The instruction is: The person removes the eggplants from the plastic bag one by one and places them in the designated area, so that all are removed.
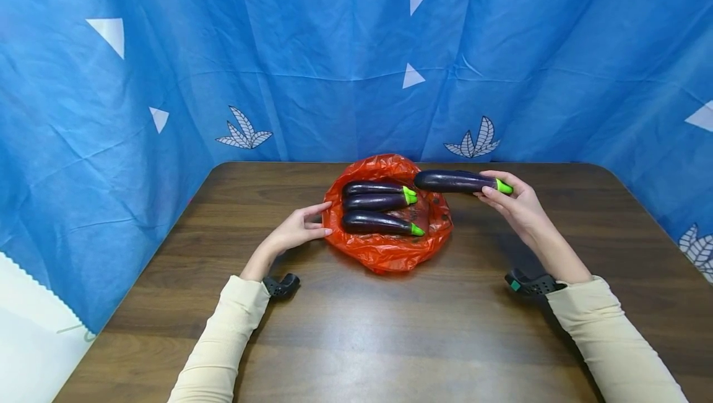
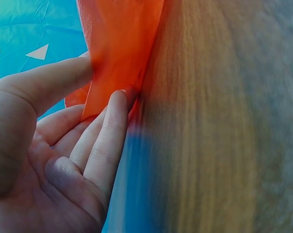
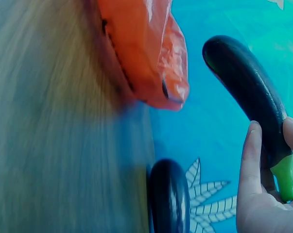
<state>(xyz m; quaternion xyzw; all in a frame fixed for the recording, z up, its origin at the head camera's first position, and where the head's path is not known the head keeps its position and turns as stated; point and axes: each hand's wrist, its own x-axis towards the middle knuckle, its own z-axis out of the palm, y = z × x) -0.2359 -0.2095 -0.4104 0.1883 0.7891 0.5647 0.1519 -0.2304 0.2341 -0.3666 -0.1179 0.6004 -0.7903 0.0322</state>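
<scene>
My right hand (image 1: 515,202) grips a glossy dark purple eggplant (image 1: 453,181) near its bright green stem end. It is held in the air, its rounded tip reaching over the right rim of a red plastic bag (image 1: 390,257). The bag sits on the table with its mouth spread wide and rolled down. Inside, several eggplants (image 1: 375,222) lie side by side, green stems to the right. My left hand (image 1: 292,229) holds the bag's left side, thumb and fingers at the film (image 2: 119,48). Another dark eggplant (image 3: 169,199) shows below the held one in the right wrist view.
The brown wood-grain table (image 1: 356,341) extends around the bag. Behind it hangs a blue curtain (image 1: 312,50) with white triangles and leaf prints. A black camera strap (image 1: 531,282) sits on the right wrist, with a similar one (image 1: 281,285) on the left.
</scene>
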